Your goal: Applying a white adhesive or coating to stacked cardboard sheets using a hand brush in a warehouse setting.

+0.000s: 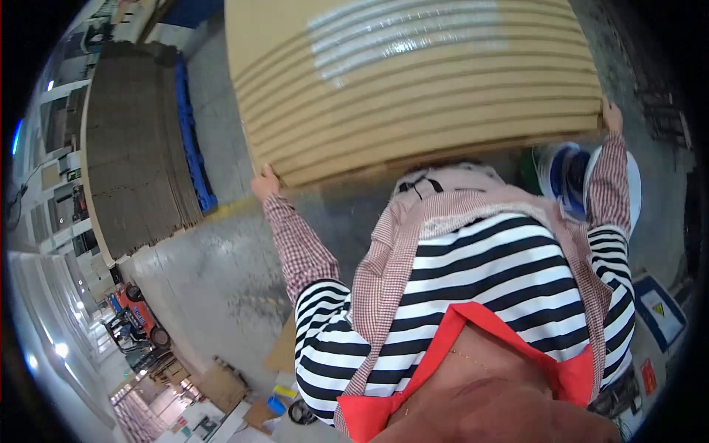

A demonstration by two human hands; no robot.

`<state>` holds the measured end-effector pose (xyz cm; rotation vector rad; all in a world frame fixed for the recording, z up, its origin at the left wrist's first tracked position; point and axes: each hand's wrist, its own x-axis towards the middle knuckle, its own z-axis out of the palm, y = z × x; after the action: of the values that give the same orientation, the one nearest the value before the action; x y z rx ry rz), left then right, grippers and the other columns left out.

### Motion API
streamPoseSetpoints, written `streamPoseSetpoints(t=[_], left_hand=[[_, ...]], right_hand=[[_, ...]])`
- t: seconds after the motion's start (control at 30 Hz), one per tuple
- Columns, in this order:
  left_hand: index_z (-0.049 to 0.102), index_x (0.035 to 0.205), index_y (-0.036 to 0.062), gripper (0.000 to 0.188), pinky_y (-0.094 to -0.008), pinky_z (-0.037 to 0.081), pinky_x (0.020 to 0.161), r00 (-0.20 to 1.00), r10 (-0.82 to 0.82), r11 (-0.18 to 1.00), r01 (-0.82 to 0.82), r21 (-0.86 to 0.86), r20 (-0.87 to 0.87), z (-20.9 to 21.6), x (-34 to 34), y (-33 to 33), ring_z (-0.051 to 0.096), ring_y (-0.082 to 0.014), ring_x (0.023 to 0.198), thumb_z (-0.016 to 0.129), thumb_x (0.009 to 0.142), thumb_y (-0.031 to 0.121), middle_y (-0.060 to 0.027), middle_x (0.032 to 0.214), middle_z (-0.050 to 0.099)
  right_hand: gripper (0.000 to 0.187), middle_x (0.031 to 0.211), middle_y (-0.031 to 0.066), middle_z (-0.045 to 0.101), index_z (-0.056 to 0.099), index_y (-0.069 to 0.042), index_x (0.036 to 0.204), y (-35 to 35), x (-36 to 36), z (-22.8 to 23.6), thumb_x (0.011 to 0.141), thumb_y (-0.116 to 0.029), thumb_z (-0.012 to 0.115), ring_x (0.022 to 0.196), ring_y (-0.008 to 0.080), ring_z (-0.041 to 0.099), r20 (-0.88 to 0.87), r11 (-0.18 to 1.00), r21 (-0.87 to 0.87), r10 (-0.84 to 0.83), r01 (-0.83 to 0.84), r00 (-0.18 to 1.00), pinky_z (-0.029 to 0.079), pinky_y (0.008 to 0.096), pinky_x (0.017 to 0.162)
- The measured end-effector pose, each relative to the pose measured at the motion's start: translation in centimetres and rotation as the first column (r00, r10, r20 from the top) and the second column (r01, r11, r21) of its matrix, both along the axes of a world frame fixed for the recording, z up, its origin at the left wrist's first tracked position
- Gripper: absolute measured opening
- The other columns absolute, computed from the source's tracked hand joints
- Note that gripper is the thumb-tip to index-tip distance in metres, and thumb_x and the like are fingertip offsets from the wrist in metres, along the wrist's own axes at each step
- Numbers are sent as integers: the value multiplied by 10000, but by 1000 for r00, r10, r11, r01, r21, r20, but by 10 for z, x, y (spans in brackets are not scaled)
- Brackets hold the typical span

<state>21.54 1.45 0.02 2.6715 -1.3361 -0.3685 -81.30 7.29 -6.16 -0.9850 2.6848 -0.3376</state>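
A large brown cardboard sheet spans the upper middle of the head view, with curved dark lines across it and a shiny pale patch near its far side. Its near left corner is gripped by my left hand, the fingers closed at the edge. At the near right corner my right hand is closed on the edge too. Both arms are stretched forward, held wide apart. What lies beneath the cardboard is hidden, and I cannot tell whether it is one sheet or a flattened box.
To the left, a tall stack of dark cardboard stands beside a blue pallet. A red forklift-like vehicle is farther off. Blue-and-white round items sit close by my right forearm. A sign with a yellow triangle is at the right.
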Motion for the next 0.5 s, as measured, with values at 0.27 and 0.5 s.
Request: streamPoseSetpoints(t=[0.27,0.5], left_hand=[[625,909,-81,574,-364,452,690,941,95,936,-196,-293,-326,-37,30,-16,590,-257,767,467,923,471,-170,860,652],[678,832,-40,501,-342,489,624,819,197,504,-557,-661,-539,-14,-5,-25,608,-251,659,420,963,369,-128,837,682]], right_hand=[[675,1217,209,573,605,-44,1191,-7,46,-11,883,-615,418,1166,350,505,218,931,-310,-129,194,967,392,399,952],[457,1013,116,674,661,21,1070,-1,70,37,874,-390,620,856,180,618,291,630,-686,-220,364,931,479,319,748]])
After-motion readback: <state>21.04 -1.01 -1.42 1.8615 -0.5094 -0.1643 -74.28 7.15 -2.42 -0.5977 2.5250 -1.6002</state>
